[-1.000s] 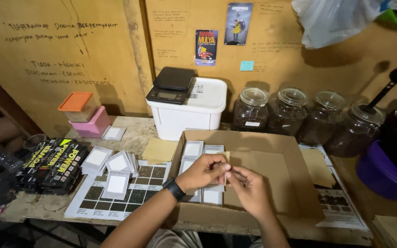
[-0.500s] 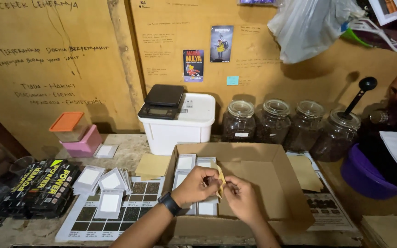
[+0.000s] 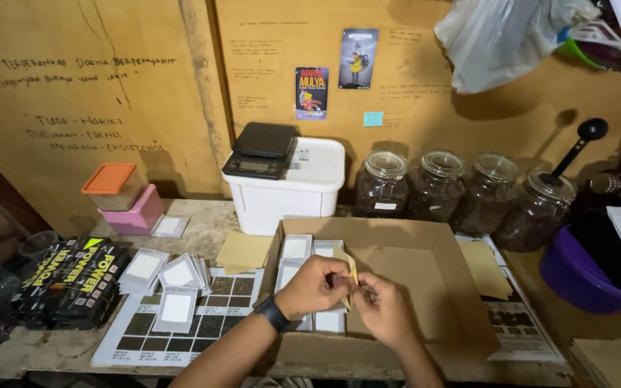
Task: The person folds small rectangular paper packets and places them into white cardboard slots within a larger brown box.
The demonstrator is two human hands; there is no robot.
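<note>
Both hands, left hand [image 3: 315, 285] and right hand [image 3: 382, 309], pinch a small brown pouch [image 3: 348, 276] between closed fingers, over the open cardboard box [image 3: 425, 273]. Box walls hem them in; white-windowed packets [image 3: 296, 248] lie beneath. Beyond stand a white tub [image 3: 289, 190] and glass jars [image 3: 461, 190] on the bench [image 3: 203, 223].

Matt brown cardboard forms the open box [image 3: 425, 287], glossy clear glass the four jars [image 3: 461, 190], smooth white plastic the tub [image 3: 289, 190], and rough wood the tabletop [image 3: 203, 223].

Relative to cardboard box [image 3: 425, 287]: white-windowed sachets [image 3: 174, 276] left; black-yellow packs [image 3: 66, 276] far left; two posters [image 3: 332, 75], blue note [image 3: 373, 118] on wall above; scale screen [image 3: 253, 166] upper left.
</note>
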